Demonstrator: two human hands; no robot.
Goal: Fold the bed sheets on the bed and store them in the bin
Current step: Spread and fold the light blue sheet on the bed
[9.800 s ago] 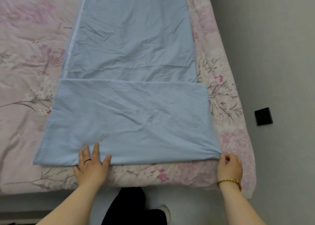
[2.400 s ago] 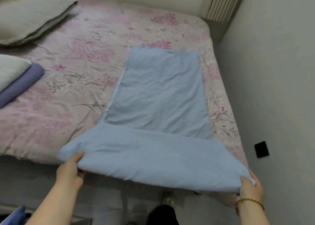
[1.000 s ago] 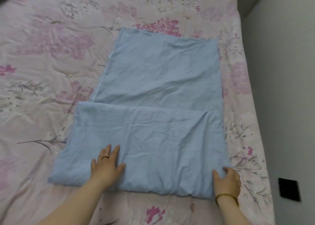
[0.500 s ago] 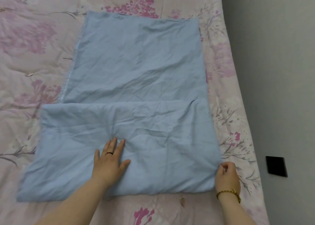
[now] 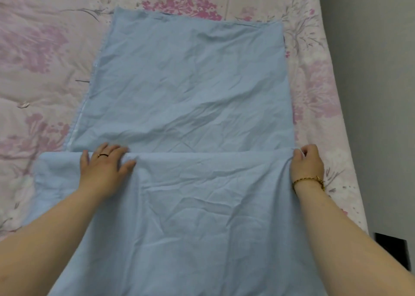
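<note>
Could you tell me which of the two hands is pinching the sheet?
The right hand, with the gold bracelet, pinches the blue sheet at its fold; the ringed left hand lies flat.

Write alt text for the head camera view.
A light blue bed sheet lies partly folded on a pink floral bedcover. The left hand presses flat on the fold's far edge, while the right hand pinches that edge at its right end.
</note>
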